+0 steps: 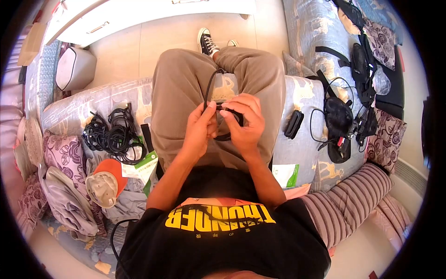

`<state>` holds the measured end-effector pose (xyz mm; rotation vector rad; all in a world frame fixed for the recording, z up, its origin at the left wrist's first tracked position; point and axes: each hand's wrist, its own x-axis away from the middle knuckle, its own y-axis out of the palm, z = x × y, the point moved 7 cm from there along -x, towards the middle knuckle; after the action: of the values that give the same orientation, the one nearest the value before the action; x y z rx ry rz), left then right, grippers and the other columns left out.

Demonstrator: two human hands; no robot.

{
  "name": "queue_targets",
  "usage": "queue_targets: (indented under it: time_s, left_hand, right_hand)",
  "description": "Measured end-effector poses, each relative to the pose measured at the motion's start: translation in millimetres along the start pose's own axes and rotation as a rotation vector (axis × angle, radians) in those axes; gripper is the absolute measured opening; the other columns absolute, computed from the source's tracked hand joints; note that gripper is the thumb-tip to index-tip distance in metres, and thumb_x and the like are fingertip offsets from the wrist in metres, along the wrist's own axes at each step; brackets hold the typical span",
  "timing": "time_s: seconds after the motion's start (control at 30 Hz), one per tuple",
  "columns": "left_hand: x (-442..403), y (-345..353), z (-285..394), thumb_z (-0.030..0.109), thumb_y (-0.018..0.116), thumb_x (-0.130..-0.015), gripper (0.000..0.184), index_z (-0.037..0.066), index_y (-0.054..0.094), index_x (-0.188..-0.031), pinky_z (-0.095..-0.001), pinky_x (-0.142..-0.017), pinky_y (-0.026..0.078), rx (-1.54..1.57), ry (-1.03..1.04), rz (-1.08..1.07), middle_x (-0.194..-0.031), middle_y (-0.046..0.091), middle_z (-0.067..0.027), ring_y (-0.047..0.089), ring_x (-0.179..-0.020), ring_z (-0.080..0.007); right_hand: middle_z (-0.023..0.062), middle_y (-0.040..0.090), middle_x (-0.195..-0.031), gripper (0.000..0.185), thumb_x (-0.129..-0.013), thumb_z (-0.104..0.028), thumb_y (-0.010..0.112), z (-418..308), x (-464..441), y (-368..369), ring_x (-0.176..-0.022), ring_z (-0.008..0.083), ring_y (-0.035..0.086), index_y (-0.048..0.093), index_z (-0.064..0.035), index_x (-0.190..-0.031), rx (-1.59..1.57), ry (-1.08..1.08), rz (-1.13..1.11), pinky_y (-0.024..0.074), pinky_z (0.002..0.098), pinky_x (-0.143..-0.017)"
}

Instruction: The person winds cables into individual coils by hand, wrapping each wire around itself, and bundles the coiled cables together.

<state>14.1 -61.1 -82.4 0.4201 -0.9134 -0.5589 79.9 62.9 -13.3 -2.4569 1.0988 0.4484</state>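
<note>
Both hands are close together above my lap, around a coiled black cable (224, 137). My left hand (201, 126) is closed on the coil's left side, its thumb pointing up. At the right side of the coil my right hand (245, 122) has its thumb and index finger bent toward each other, with the cable between them. A length of the same cable rises from the coil and bends over near my knees. Parts of the coil are hidden behind my fingers.
Bundled black cables (118, 135) lie left on the patterned sofa (302, 100), near an orange and beige cap (104, 186) and a green-white packet (141, 167). A black case (293, 124) and black gear with straps (339, 114) lie right. A striped bolster (348, 202) is at lower right.
</note>
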Motion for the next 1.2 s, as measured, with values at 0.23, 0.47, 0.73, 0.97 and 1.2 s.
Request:
queue_targets:
  time_s: [0.23,0.47,0.73,0.97,1.2]
  left_hand:
    - [-2,8,5,0.034,0.051,-0.112,0.025,0.013,0.056,-0.101,-0.0247,-0.047,0.021,-0.107,0.058,-0.009,-0.068,0.031,0.0091,0.023,-0.049,-0.0032]
    - [2,3,-6,0.038,0.047,-0.106,0.037,0.007,0.059,-0.089,-0.0268,-0.045,0.019,-0.097,-0.182,-0.191,-0.062,0.027,0.0082,0.022,-0.045,-0.0061]
    - [11,10,1,0.033,0.045,-0.102,0.037,0.002,0.062,-0.095,-0.0282,-0.049,0.022,0.045,-0.407,-0.338,-0.064,0.03,0.0068,0.024,-0.047,-0.0079]
    - [11,10,11,0.031,0.051,-0.103,0.032,0.002,0.062,-0.1,-0.0283,-0.052,0.025,0.038,-0.271,-0.398,-0.067,0.03,0.0062,0.025,-0.048,-0.008]
    - [13,8,15,0.045,0.047,-0.109,0.042,0.009,0.061,-0.094,-0.0275,-0.051,0.024,0.17,-0.313,-0.416,-0.063,0.028,0.0068,0.024,-0.048,-0.0083]
  right_hand:
    - [0.0079,0.072,-0.09,0.013,-0.081,0.005,0.083,17,-25,8,-0.084,0.0148,0.066,0.075,0.0006,-0.09,-0.438,0.294,-0.22,0.0516,0.0292,-0.078]
    - [0.0091,0.073,-0.099,0.013,-0.082,0.004,0.083,31,-31,24,-0.099,0.0202,0.067,0.073,-0.0028,-0.087,-0.697,0.468,-0.485,0.0525,0.0343,-0.088]
    - [0.0126,0.067,-0.133,0.016,-0.089,-0.011,0.081,36,-25,29,-0.109,0.0249,0.067,0.065,-0.0094,-0.09,-0.746,0.696,-0.724,0.0329,0.0488,-0.116]
    - [0.0061,0.071,-0.123,0.029,-0.091,-0.023,0.079,10,-46,13,-0.108,0.0219,0.067,0.071,-0.0119,-0.117,-0.103,0.19,-0.751,0.0273,0.0458,-0.114]
    - [0.0018,0.071,-0.122,0.038,-0.084,-0.022,0.081,-15,-55,6,-0.12,0.0239,0.06,0.077,-0.0189,-0.122,0.079,-0.095,-0.756,0.0263,0.0445,-0.113]
